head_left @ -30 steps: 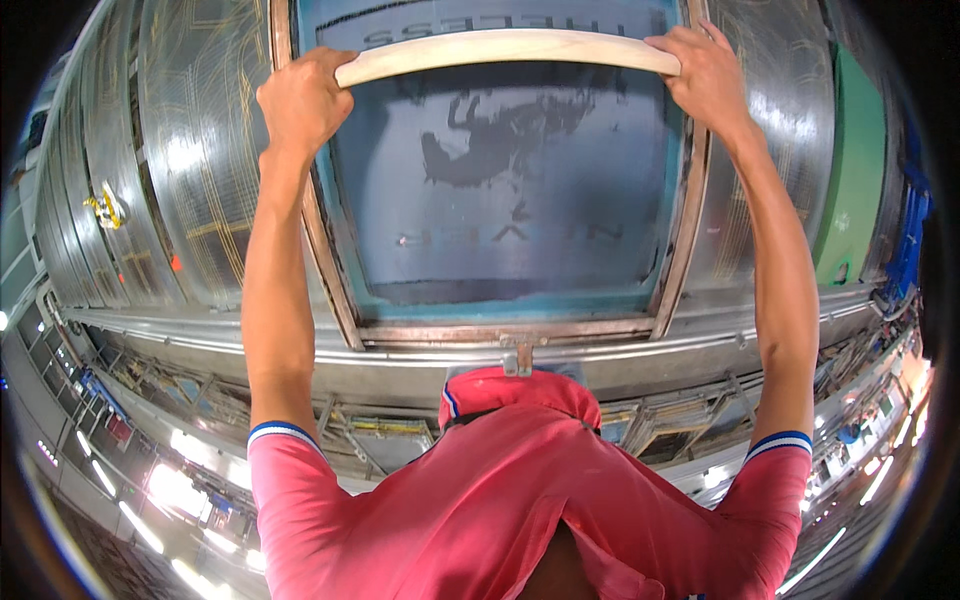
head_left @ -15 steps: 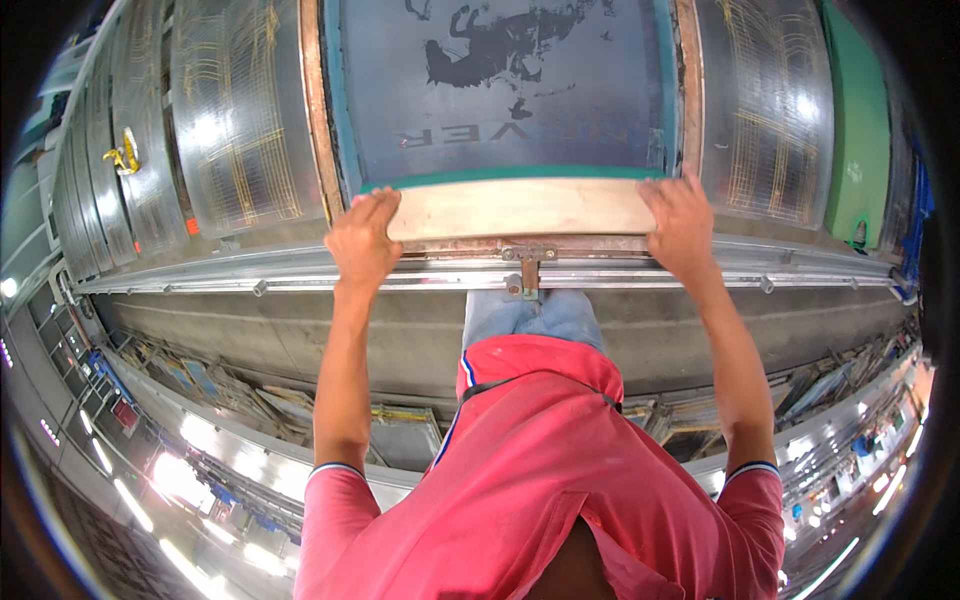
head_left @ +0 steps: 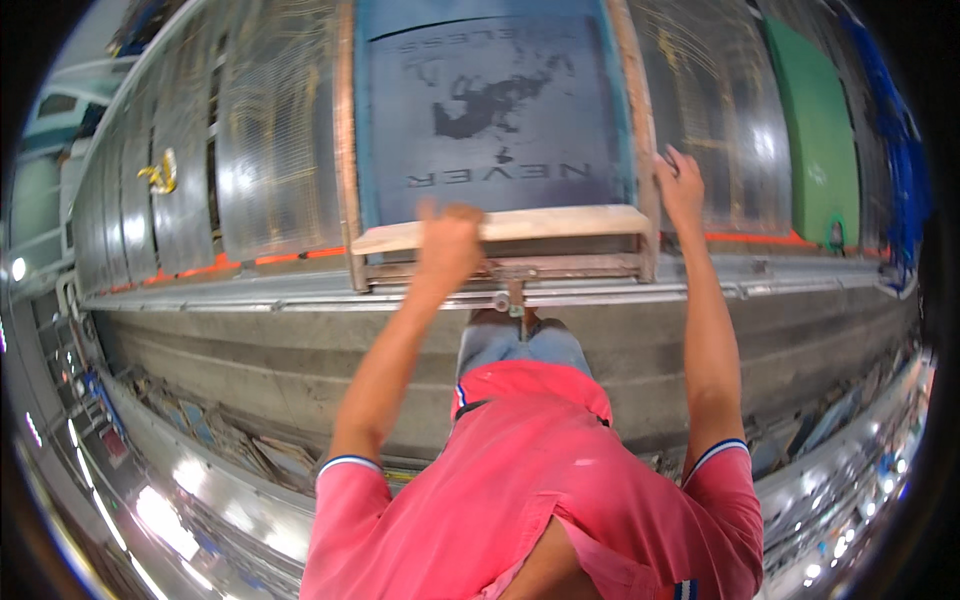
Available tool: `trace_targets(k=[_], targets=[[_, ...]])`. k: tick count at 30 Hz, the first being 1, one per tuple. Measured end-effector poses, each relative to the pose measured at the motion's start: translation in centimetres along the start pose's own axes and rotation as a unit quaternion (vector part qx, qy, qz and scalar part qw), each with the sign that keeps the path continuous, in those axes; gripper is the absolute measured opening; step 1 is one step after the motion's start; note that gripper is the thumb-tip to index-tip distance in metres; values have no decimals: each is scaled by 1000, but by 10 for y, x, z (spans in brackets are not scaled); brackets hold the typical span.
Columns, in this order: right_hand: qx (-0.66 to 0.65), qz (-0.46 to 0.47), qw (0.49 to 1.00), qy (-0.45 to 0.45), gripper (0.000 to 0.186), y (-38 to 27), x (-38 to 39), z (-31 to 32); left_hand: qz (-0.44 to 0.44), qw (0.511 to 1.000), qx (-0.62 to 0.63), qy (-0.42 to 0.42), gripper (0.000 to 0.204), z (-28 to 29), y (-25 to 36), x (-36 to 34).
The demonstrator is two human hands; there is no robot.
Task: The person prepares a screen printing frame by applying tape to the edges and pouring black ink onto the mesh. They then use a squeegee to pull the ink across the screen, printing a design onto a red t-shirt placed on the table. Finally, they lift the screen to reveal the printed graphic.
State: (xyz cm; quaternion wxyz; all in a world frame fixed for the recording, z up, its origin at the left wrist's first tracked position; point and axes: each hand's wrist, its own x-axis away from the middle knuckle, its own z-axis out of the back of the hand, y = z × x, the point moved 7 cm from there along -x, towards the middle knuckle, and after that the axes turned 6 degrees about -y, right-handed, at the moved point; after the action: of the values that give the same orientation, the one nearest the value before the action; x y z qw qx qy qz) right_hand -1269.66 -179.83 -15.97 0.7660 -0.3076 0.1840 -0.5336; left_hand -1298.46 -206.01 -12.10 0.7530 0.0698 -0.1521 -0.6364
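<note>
My left hand (head_left: 450,245) is closed round the middle of a long squeegee with a pale wooden handle (head_left: 565,224); motion blurs its fingers. The squeegee lies crosswise at the near end of a screen-printing frame (head_left: 350,180), inside its wooden rails. Beyond it, the blue-grey mesh (head_left: 590,120) shows a dark figure and upside-down lettering. My right hand (head_left: 682,188) is off the squeegee, beside the frame's right rail. Its fingers are loosely bent and apart, with nothing seen in them; whether the fingertips touch the rail is unclear.
Clear ribbed panels (head_left: 280,150) with yellow line patterns lie along the table on both sides. A green panel (head_left: 815,130) is at the right, a yellow object (head_left: 160,172) at the left. A metal rail (head_left: 400,298) with a clamp (head_left: 515,298) edges the table before me.
Both hands held the squeegee's ends before. My left hand has shifted to its middle; my right hand has let go and moved to the frame's right side. The view has shifted.
</note>
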Motion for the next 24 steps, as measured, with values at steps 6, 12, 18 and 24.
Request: trace_targets(k=[6,12,18,24], targets=[[49,-25,997,-55,60,23,19,-30,-33,995,62,78,31,-5,28,12],[111,-4,992,-53,60,10,19,-28,38,985,19,-166,30,-9,0,-16],[111,-6,992,-59,56,-5,15,-21,29,999,22,-12,14,58,-33,-103],[71,-20,997,-8,52,-14,16,-4,24,999,24,31,27,110,-75,-210]])
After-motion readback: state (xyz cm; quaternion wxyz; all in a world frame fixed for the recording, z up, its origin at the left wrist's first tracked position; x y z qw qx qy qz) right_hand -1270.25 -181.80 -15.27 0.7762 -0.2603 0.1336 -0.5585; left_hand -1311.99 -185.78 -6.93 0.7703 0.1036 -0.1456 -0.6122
